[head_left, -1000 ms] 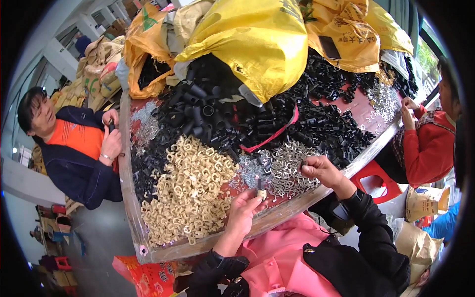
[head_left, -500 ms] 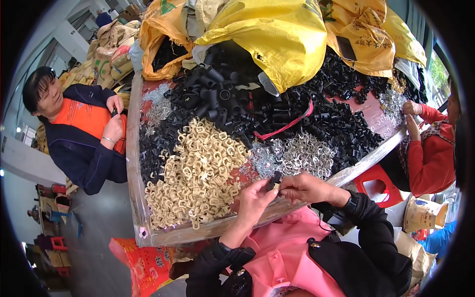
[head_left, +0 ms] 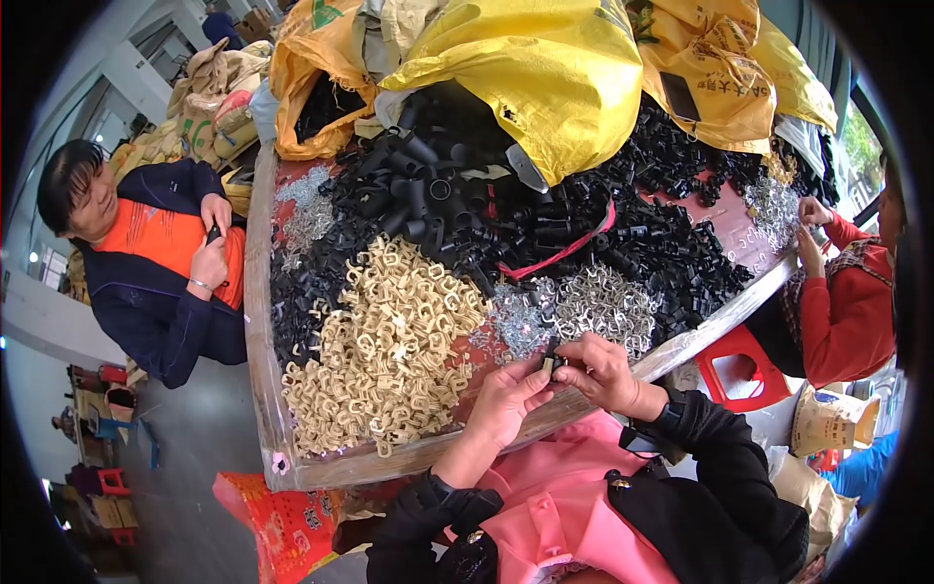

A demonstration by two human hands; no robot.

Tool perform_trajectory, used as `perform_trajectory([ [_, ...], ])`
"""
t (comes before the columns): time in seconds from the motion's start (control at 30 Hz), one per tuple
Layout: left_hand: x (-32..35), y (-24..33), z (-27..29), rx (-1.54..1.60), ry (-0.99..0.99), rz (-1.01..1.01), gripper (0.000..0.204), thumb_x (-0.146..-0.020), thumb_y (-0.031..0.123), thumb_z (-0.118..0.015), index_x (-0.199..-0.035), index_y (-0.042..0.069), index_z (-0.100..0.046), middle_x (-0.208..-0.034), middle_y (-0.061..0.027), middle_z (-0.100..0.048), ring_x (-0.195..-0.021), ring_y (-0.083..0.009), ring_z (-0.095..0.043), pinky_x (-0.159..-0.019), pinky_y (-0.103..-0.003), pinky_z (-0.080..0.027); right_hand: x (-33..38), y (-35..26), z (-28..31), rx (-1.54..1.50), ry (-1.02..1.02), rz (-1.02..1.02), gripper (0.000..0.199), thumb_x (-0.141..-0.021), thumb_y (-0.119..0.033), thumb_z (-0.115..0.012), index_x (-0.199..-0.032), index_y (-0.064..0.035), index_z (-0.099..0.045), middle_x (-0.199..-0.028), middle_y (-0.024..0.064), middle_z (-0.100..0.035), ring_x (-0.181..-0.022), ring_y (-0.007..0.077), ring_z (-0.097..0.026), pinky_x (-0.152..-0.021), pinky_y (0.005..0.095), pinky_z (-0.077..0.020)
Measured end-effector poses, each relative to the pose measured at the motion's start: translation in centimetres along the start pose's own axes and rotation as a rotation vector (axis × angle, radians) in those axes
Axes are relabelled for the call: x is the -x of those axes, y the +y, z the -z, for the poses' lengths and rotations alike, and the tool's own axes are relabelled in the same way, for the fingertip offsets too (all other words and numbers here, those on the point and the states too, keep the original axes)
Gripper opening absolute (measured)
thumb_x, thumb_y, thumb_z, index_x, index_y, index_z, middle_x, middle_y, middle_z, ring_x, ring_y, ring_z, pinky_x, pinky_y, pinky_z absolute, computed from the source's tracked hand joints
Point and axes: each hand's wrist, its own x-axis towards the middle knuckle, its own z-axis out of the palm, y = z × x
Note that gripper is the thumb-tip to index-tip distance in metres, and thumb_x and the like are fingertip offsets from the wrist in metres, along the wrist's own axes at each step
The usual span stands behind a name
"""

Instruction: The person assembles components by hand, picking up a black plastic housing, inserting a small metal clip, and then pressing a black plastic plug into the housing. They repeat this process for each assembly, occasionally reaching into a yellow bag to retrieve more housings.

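Both your hands meet at the near edge of the surface [head_left: 263, 321]: your left hand [head_left: 508, 401] and right hand [head_left: 605, 372] pinch one small black part [head_left: 551, 364] between their fingertips. Just beyond them lie silver clips [head_left: 598, 304]; beige rings [head_left: 384, 346] sit left of your left hand.

A wide desk [head_left: 261, 321] with a raised wooden rim and a reddish top carries heaps of small parts. Near the front left lies a big pile of beige loop-shaped pieces [head_left: 384, 355]; just beside it, to the right, a spread of silvery metal clips [head_left: 593, 307]. Behind both — across the middle — black plastic tubes and fittings [head_left: 438, 200] are heaped, with a red strap [head_left: 559, 253] lying among them. Yellow sacks [head_left: 530, 73] rest on the far side, one slumped over the black heap.
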Motion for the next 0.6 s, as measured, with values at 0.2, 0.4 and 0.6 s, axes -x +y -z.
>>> perform_trajectory([
  [0.2,-0.3,0.2,0.5,0.103,-0.065,0.100,0.021,-0.079,0.012,-0.055,-0.097,0.001,-0.054,-0.085,-0.0052,-0.058,-0.075,-0.0113,-0.057,-0.066,-0.021,-0.047,-0.4,1.2,0.0,0.096,0.005,0.246,0.029,-0.061,-0.022,-0.070,-0.079,-0.0036,-0.055,-0.059,0.0036,-0.048,-0.047,0.0179,-0.048,-0.043,0.0277,-0.0381],
  [0.4,0.0,0.4,0.1,-0.016,-0.098,0.056,0.018,-0.081,0.014,-0.053,-0.093,0.000,-0.055,-0.081,-0.0060,-0.058,-0.070,-0.0121,-0.058,-0.063,-0.022,-0.049,-1.1,1.5,0.1,0.171,-0.030,0.406,0.032,-0.058,-0.024,-0.071,-0.077,-0.0040,-0.055,-0.060,0.0027,-0.048,-0.047,0.0166,-0.047,-0.042,0.0267,-0.0367],
  [0.6,-0.2,1.0,0.6,-0.093,-0.140,0.006,0.019,-0.082,0.015,-0.051,-0.094,0.000,-0.054,-0.080,-0.0063,-0.058,-0.066,-0.0116,-0.057,-0.058,-0.020,-0.048,-2.0,1.2,0.1,0.146,-0.075,0.444,0.030,-0.059,-0.022,-0.070,-0.077,-0.0043,-0.055,-0.061,0.0026,-0.046,-0.048,0.0167,-0.046,-0.042,0.0275,-0.0362],
])
